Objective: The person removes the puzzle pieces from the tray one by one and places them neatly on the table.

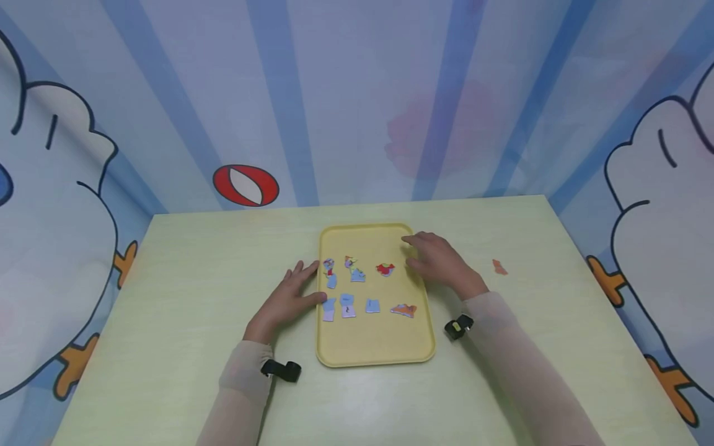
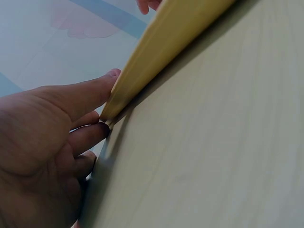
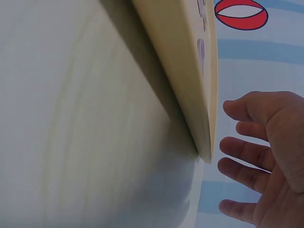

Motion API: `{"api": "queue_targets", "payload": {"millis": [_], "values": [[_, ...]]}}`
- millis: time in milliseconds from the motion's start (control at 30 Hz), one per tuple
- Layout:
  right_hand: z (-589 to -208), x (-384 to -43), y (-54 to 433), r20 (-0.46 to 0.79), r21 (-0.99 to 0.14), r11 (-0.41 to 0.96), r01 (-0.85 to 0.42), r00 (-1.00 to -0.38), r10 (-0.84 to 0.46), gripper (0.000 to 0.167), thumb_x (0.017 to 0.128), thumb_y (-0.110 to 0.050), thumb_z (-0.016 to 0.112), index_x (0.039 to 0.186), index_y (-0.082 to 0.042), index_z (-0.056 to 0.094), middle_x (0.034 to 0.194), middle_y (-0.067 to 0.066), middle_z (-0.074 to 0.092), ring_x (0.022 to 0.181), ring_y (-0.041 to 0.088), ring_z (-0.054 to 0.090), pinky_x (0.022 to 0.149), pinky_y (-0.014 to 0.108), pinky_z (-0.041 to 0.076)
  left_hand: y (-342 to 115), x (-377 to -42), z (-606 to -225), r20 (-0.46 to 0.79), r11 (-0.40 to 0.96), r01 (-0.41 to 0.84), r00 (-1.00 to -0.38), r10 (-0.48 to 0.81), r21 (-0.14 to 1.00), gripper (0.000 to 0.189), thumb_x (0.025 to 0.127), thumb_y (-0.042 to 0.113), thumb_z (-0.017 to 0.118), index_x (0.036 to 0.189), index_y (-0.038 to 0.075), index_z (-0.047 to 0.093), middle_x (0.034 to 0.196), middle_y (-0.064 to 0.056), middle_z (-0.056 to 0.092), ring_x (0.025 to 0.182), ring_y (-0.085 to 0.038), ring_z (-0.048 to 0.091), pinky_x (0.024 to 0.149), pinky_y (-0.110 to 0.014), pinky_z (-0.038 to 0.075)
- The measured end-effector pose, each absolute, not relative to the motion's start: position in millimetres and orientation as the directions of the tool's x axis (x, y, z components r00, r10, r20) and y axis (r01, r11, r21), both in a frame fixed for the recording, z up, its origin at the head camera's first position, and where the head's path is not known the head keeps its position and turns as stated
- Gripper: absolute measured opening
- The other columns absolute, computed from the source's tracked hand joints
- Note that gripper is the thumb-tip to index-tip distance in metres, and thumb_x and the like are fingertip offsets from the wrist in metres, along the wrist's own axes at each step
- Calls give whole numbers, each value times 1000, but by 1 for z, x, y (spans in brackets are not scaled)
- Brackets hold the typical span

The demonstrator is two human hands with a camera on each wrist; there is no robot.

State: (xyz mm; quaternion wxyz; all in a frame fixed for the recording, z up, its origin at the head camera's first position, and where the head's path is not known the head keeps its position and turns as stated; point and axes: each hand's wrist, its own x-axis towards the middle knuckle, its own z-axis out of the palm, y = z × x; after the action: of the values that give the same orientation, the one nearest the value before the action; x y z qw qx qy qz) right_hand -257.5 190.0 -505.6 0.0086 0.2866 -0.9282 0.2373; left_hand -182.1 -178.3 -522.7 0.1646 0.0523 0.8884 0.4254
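A yellow tray [image 1: 374,342] lies on the table with several small flat cut-out pieces on it, which look like puzzle pieces. In the upper group are a red piece [image 1: 385,269] and a blue one [image 1: 357,275]; a lower row holds a blue square [image 1: 372,306] and an orange piece [image 1: 404,310]. My left hand [image 1: 286,303] touches the tray's left rim with thumb and fingertips, fingers extended. Over the right rim hovers my right hand [image 1: 440,260], its fingers spread and holding nothing. In the right wrist view its fingertips stand apart from the tray [image 3: 178,61].
An orange piece [image 1: 499,267] lies by itself on the pale wooden table [image 1: 195,279], right of my right hand. A patterned blue backdrop [image 1: 357,111] rises behind the table's far edge. Black bands [image 1: 281,370] are worn at both wrists.
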Motion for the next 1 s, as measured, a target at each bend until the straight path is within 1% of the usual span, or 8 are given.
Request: {"api": "queue_targets", "payload": {"millis": [33,67,167,333,533,833,933,1000], "values": [[-506,-257,188,138,-438,727,-529,-839,-527,51,99,-17,68,145,2,59,134,24,65,125,42,60,111,54,46,-178,-182,-523,-246,634,-45,-941,233,772,86,97,46,76,168,25,32,177,-13,9,162,-42,-2,126,-67,8],[-496,-250,181,114,-428,748,-508,-851,-513,50,97,-13,69,143,5,59,134,26,64,125,45,59,111,57,45,-178,-182,-523,-246,636,-44,-941,233,771,85,97,46,76,168,25,33,177,-13,9,162,-42,-2,126,-68,8],[-495,-250,175,85,-420,756,-502,-851,-518,50,99,-14,69,145,4,59,137,25,64,128,43,58,113,55,44,-178,-182,-523,-247,639,-46,-941,230,768,85,97,45,75,168,25,33,177,-14,9,162,-42,-2,125,-68,8],[-491,-249,168,76,-408,761,-505,-849,-523,51,100,-16,69,145,3,59,138,23,63,129,41,58,115,53,43,-178,-182,-525,-256,642,-56,-940,223,764,86,97,48,75,168,27,32,177,-12,8,162,-42,-2,125,-69,9],[-488,-250,160,64,-400,758,-516,-840,-538,51,99,-18,68,146,2,60,138,22,64,130,39,58,115,52,43,-177,-182,-523,-257,641,-57,-940,223,765,86,97,48,75,168,27,32,177,-12,8,162,-42,-2,125,-69,9],[-487,-253,153,88,-372,725,-580,-800,-594,39,99,-17,69,131,3,69,126,18,70,121,35,63,110,50,47,-177,-182,-523,-262,643,-63,-940,219,763,85,97,47,75,168,27,33,177,-10,8,162,-41,-2,124,-70,9],[-488,-253,151,81,-362,723,-589,-792,-605,35,99,-16,70,128,2,71,123,17,72,117,34,65,107,49,49,-177,-182,-523,-266,643,-68,-940,215,763,85,96,48,75,168,28,33,178,-10,9,162,-41,-2,124,-70,9],[-491,-254,150,79,-346,717,-605,-780,-620,31,98,-16,71,123,1,74,119,15,73,112,32,67,104,47,52,-177,-183,-523,-262,646,-62,-940,219,761,86,97,48,74,168,27,32,177,-11,9,162,-42,-1,124,-70,9]]}}
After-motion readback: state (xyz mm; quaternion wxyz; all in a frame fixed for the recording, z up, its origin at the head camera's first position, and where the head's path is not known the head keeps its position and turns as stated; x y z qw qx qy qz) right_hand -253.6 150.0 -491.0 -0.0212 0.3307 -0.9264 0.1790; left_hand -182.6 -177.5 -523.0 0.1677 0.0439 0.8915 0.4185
